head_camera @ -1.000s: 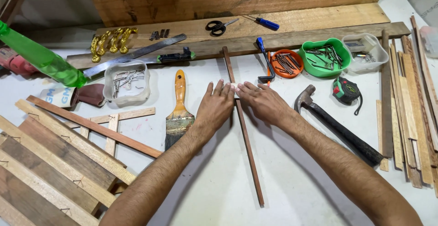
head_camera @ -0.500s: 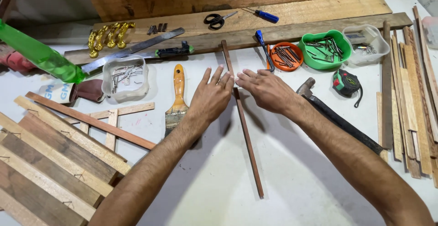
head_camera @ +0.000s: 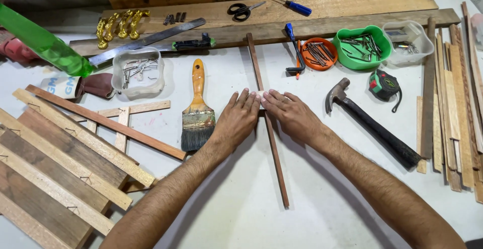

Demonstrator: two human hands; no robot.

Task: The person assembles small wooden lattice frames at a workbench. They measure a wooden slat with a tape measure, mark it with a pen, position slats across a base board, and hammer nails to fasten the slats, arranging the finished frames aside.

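**Both hands flat on a thin wooden strip**

A long, dark thin wooden strip (head_camera: 268,123) lies on the white table (head_camera: 241,198), running from the far planks toward the near edge, slightly slanted. The left hand (head_camera: 237,119) rests palm down just left of the strip, fingers straight and close together, their tips reaching the strip. The right hand (head_camera: 291,114) lies palm down just right of it, fingers likewise extended and touching the strip from the other side. The fingertips of the two hands meet over the strip, at a small pale patch whose nature cannot be told. Neither hand is closed around anything; both press flat.

Left of the left hand lies a paintbrush (head_camera: 197,108) with an orange handle, bristles toward the near side. Right of the right hand lies a claw hammer (head_camera: 372,123), and beyond it a tape measure (head_camera: 383,84). At the far side sit an orange dish of nails (head_camera: 318,54) and a green bowl (head_camera: 363,47) holding nails
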